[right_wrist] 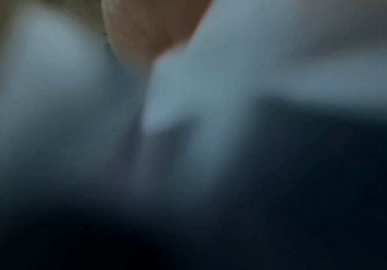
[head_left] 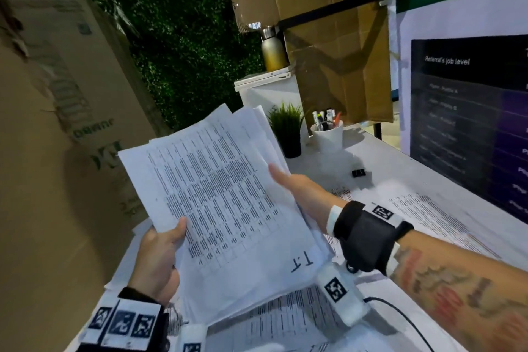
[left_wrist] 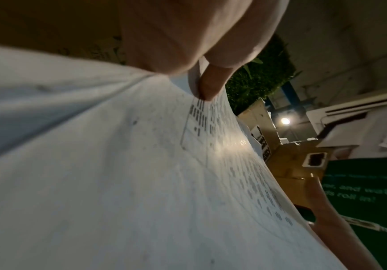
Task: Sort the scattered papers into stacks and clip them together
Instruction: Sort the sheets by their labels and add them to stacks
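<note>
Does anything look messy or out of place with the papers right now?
Yes. The held stack is uneven, its far corners fanning apart. Loose sheets lie scattered on the table, and the binder clip sits unused.

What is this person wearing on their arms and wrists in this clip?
Left hand: dark sleeve cuff and a white band of black square markers at the wrist. Right hand: black wrist strap with white marker tags, a white marker block with a black cable, and a tattooed bare forearm.
</note>
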`<state>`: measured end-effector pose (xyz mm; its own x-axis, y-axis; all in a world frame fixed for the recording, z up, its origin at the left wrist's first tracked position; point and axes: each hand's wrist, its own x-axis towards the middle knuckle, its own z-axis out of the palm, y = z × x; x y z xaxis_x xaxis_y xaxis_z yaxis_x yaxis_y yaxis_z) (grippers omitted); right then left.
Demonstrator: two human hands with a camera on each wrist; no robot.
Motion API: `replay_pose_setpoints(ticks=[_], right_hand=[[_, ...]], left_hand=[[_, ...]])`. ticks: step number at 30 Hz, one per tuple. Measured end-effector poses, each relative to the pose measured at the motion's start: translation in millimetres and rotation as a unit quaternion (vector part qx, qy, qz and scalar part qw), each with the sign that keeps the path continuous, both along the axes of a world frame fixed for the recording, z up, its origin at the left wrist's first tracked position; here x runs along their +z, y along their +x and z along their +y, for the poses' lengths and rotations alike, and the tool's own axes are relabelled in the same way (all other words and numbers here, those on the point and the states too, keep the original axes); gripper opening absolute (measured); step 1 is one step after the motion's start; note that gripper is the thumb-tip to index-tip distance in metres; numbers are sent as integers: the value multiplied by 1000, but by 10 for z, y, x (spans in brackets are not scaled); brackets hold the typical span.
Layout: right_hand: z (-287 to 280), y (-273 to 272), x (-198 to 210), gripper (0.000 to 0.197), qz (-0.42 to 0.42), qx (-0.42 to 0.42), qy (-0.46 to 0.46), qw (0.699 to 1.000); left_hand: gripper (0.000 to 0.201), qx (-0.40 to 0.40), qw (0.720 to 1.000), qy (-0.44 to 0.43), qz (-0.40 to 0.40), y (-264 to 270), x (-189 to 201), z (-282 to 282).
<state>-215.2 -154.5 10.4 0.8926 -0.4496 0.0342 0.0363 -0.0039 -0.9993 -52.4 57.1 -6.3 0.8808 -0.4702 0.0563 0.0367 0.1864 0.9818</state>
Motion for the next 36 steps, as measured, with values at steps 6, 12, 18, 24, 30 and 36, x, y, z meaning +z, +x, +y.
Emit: replay_pose_setpoints(ticks=[6,12,18,24,30,36], right_hand=[[-83,-49,37,44,-80,-28,-77,993],[-144,-132,-33,47,-98,-26,-46,994],[-21,-112,-16,17,-62,-17,-96,993],[-448,-391,-10,45,113,-129,-136,976],[-909,-541,-234,102,437,-183,-285,833],[-1046,-366,-440,77,492,-153,-316,797]], left_hand=[[35,51,988,-82,-124,-288,202,-83],[41,-43,990,-8,-136,-326,74,-91],[42,-84,982,43,-164,-273,11,-131],[13,-55,985,89,-137,-115,-68,-105],[16,-36,989,95,-111,-47,-194,-187],[13,-33,993,71,-87,-104,-174,-203]])
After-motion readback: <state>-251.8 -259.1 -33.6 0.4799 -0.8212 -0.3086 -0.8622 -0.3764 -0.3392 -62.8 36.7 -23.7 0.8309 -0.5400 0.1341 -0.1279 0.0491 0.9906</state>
